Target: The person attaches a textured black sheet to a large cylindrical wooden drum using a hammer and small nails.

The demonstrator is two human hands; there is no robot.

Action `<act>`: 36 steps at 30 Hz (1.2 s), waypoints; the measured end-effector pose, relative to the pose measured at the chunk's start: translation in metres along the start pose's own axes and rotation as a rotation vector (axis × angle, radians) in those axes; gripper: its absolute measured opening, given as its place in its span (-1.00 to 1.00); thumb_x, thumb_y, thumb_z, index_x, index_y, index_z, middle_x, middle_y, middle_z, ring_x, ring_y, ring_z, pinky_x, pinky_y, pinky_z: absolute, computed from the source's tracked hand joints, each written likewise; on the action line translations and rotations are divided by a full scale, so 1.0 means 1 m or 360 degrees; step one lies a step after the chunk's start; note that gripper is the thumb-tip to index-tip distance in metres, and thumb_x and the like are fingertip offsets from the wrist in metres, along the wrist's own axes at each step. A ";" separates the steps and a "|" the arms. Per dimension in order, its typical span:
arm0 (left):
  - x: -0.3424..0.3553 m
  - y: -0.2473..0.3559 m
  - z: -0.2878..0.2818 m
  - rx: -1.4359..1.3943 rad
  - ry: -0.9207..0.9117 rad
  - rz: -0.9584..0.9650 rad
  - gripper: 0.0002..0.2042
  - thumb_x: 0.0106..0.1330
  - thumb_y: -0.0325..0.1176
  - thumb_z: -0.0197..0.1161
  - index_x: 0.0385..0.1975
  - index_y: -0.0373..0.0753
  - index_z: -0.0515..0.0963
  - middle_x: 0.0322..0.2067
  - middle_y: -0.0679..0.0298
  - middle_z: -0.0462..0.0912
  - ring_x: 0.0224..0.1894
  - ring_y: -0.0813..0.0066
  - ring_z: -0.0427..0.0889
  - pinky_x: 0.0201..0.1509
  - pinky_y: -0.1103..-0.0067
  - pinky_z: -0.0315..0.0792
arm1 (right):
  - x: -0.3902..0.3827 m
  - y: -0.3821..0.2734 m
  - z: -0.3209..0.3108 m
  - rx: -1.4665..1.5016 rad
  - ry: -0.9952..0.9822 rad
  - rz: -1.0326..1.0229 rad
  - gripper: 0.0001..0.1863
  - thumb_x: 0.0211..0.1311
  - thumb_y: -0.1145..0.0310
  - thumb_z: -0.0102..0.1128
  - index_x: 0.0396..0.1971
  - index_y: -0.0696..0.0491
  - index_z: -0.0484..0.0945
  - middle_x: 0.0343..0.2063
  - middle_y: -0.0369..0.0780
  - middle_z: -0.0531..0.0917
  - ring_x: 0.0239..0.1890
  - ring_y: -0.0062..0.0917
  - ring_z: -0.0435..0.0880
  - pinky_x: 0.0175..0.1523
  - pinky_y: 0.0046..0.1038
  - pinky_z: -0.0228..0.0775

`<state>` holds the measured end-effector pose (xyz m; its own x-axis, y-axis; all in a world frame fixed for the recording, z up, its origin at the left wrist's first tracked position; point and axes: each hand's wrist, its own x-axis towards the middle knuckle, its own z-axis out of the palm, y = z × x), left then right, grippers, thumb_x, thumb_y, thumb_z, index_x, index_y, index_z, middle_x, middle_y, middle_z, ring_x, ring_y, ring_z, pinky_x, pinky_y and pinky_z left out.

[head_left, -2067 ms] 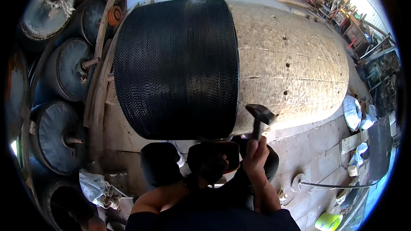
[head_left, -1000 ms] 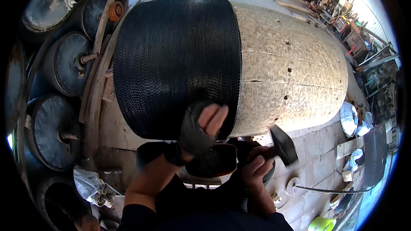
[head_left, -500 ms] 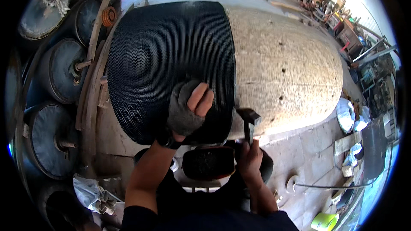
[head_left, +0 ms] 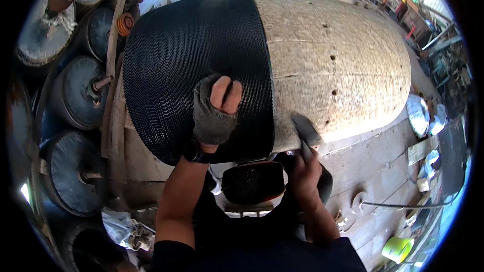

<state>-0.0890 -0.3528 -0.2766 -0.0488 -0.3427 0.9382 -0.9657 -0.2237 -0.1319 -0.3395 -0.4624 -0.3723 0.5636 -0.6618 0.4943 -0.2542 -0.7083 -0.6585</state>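
Observation:
A large horizontal drum has a black ribbed layer (head_left: 181,45) on its left and a pale speckled surface with holes (head_left: 338,40) on its right. My left hand (head_left: 217,106), in a grey fingerless glove, lies against the black layer with fingers curled; what they hold, if anything, is hidden. My right hand (head_left: 307,176) grips a hammer (head_left: 302,128) by its handle, its head over the pale part near the drum's lower edge. A dark container (head_left: 252,181) sits between my knees, below the drum.
Several metal rollers (head_left: 75,171) with shafts are stacked along the left, beside wooden planks (head_left: 115,30). On the right lie white bags (head_left: 417,113), scraps, a black hose (head_left: 403,205) and a yellow-green bucket (head_left: 397,248). Tools and clutter (head_left: 408,17) line the back right.
My left hand has risen from the container onto the black layer. My right hand has moved the hammer about and now holds it slightly right of where it was half a second ago.

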 end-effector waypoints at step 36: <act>-0.052 0.138 0.012 -0.0278 -0.0362 -0.0662 -0.30 0.02 -0.55 0.33 0.27 -0.40 0.31 -0.35 0.19 0.57 -0.29 0.20 0.53 -0.09 0.25 0.41 | -0.058 0.005 0.004 0.0300 -0.0037 0.0025 -0.78 0.35 0.48 0.13 -0.08 0.21 0.39 -0.42 0.11 0.62 -0.39 0.11 0.65 -0.35 -0.05 0.48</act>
<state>-0.2170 -0.3770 -0.3474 0.3871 -0.4514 0.8040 -0.9208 -0.2339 0.3120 -0.3702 -0.4266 -0.4066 0.5796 -0.6649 0.4712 -0.1128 -0.6381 -0.7617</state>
